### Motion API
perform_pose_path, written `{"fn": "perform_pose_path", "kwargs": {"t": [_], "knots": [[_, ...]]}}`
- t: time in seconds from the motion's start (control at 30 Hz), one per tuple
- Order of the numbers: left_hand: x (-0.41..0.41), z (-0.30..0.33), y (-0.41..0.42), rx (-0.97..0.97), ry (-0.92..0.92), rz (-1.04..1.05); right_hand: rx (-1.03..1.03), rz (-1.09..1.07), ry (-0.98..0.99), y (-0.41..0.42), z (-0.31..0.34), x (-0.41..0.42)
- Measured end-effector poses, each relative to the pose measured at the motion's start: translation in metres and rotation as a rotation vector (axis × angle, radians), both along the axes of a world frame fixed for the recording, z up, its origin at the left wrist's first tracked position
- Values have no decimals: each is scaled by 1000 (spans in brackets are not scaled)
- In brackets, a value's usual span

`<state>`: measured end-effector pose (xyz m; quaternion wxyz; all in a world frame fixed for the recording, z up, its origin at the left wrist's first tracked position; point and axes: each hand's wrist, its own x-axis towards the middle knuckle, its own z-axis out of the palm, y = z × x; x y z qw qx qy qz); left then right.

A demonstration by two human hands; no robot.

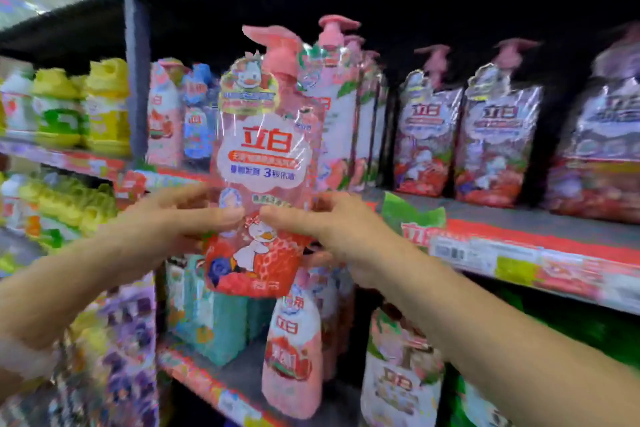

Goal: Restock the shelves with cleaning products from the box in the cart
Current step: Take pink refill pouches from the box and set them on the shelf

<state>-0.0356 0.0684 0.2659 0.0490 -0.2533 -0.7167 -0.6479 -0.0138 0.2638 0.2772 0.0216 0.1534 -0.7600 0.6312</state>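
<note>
Shelves of a shop aisle are filling the head view, dark under the upper board and crowded with bright packs. Two bare hands are holding a pink pump bottle upright in front of the middle shelf, its base hanging below the shelf edge and its pump head reaching toward the board above. The left hand is gripping the bottle's left side with its fingers curled round the film, thumb lying across the front. The right hand is gripping the right side the same way, thumb pointing in toward the left thumb, the two nearly touching. Just behind the bottle a row of like pump bottles is standing on the middle shelf, and further right more pink packs are lined up, well apart from the hands. Yellow bottles are sitting at the left, and a pink refill bottle is standing on the shelf below. Neither cart nor box is showing.

By my reading, the step in hand is placing: the bottle is being carried to its row. The next move is calling for a lift over the price strip, then a push forward with the bottle kept upright so that the pump clears the upper board and does not knock the row behind.
</note>
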Motion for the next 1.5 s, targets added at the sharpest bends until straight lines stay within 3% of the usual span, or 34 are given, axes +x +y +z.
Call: {"fn": "perform_pose_path", "kwargs": {"t": [0.23,0.43,0.93,1.2,1.5], "knots": [[-9,75,65,-26,141,-198,140,-204,186,60,85,35],[-27,105,122,-22,124,-243,193,-346,185,101,117,31],[-79,74,197,-27,-67,-339,90,-457,-94,162,88,-21],[-107,63,212,81,-17,-303,95,-588,0,164,75,-61],[-121,62,221,29,-6,-235,100,-672,85,161,66,-77]]}}
